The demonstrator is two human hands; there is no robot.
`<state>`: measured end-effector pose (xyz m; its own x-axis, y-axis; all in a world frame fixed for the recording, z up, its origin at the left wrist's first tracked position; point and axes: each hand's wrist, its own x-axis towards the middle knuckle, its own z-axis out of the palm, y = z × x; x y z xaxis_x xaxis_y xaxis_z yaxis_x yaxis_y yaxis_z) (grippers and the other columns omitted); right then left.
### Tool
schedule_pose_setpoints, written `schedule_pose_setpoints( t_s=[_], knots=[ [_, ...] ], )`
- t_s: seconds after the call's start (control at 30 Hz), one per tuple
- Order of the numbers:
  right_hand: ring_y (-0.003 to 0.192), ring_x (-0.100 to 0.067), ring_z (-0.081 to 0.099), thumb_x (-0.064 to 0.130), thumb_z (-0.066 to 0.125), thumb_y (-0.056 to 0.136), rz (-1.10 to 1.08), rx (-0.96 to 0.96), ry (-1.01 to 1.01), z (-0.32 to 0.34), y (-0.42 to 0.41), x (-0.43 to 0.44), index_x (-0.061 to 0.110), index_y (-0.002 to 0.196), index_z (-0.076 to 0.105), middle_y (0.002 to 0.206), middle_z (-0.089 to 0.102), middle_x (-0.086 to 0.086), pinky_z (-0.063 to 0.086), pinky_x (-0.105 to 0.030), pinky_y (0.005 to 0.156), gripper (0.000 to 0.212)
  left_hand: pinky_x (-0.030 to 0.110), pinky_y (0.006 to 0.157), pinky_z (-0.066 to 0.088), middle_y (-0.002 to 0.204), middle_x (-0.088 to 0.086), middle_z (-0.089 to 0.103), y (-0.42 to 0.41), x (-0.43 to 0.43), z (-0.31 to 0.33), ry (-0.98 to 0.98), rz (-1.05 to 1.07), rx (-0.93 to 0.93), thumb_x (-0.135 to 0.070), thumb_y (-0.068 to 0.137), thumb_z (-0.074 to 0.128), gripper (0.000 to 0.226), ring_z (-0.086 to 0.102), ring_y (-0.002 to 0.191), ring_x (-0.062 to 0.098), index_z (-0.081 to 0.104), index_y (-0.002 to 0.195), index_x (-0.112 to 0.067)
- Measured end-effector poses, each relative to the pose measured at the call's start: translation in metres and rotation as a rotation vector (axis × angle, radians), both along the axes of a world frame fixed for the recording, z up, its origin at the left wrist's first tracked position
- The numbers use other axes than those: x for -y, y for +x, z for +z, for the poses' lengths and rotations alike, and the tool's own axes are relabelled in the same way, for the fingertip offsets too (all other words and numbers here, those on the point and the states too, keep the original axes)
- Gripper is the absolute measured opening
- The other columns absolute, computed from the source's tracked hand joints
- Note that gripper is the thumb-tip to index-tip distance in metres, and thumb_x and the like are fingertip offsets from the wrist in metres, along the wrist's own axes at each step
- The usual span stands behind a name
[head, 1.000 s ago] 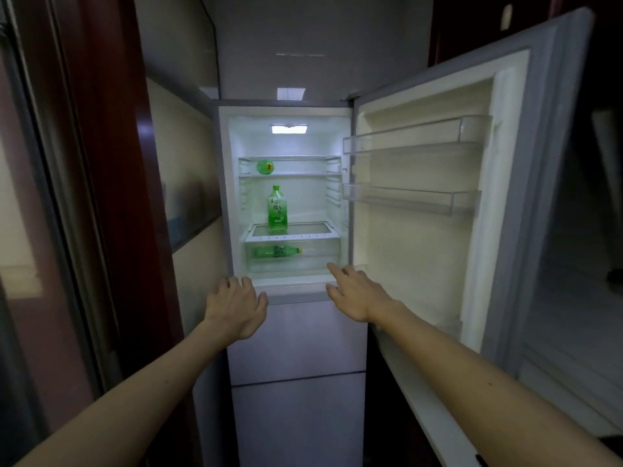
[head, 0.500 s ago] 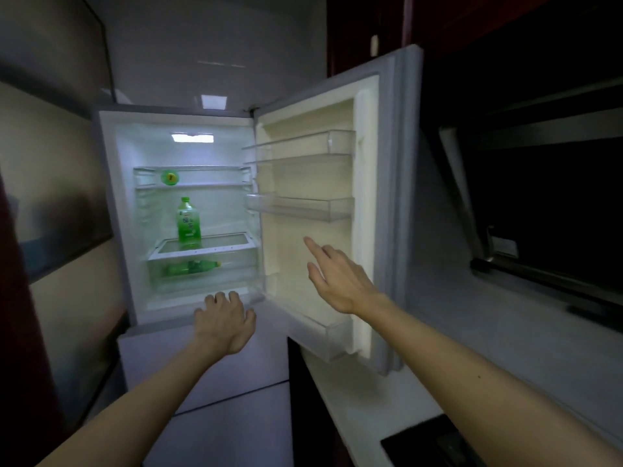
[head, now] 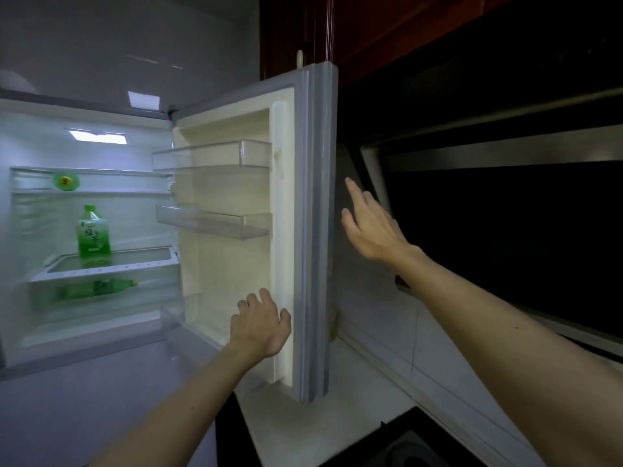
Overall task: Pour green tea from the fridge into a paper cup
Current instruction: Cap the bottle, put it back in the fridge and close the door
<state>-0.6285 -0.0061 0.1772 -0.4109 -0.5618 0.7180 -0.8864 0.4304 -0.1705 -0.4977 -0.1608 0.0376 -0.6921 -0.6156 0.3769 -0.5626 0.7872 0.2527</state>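
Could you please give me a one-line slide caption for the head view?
Open fridge door between two empty hands; upright green tea bottle waits inside.

One fridge (head: 20, 136) stands open, with one door (head: 317, 230) swung wide. Inside are three green tea bottles — one upright bottle (head: 92, 232) on the glass shelf (head: 111, 264), one lying bottle (head: 97, 288) in the drawer below it, and one end-on bottle (head: 65, 181) on the top shelf (head: 101, 192), showing only its round end. The door carries two clear racks — an upper rack (head: 209, 156) and a lower rack (head: 215, 224). One interior lamp (head: 97, 136) glows. Two hands are in view: one left hand (head: 259, 326), one right hand (head: 371, 227).
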Motion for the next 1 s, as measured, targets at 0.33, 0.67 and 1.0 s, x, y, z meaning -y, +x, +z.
schedule_pose_setpoints(
  t_s=[0.33, 0.67, 1.0],
  knots=[
    [0.144, -0.028, 0.027, 0.027, 0.029, 0.107, 0.167, 0.38, -0.142, -0.011, -0.035, 0.05, 0.024, 0.157, -0.008, 0.162, 0.016, -0.011, 0.023, -0.037, 0.115, 0.062, 0.046, 0.089, 0.046, 0.126, 0.019, 0.044, -0.051, -0.001, 0.016, -0.037, -0.017, -0.109, -0.042, 0.094, 0.038, 0.065, 0.047, 0.114, 0.035, 0.017, 0.145, -0.007],
    [0.142, -0.032, 0.032, 0.033, 0.024, 0.107, 0.204, 0.486, -0.327, 0.015, -0.039, 0.102, 0.023, 0.156, -0.012, 0.163, 0.011, -0.011, 0.028, -0.04, 0.114, 0.062, 0.042, 0.081, 0.047, 0.134, 0.016, 0.031, -0.059, -0.004, 0.029, -0.13, 0.015, -0.261, -0.041, 0.092, 0.04, 0.076, 0.047, 0.11, 0.031, 0.004, 0.151, -0.011],
    [0.137, -0.032, 0.039, 0.033, 0.023, 0.107, 0.216, 0.483, -0.337, 0.016, -0.023, 0.106, 0.024, 0.155, -0.014, 0.162, 0.018, -0.011, 0.033, -0.04, 0.11, 0.061, 0.042, 0.078, 0.048, 0.126, 0.017, 0.034, -0.045, 0.0, 0.026, -0.139, 0.031, -0.306, -0.042, 0.092, 0.039, 0.071, 0.049, 0.103, 0.033, 0.003, 0.15, -0.024]
  ],
)
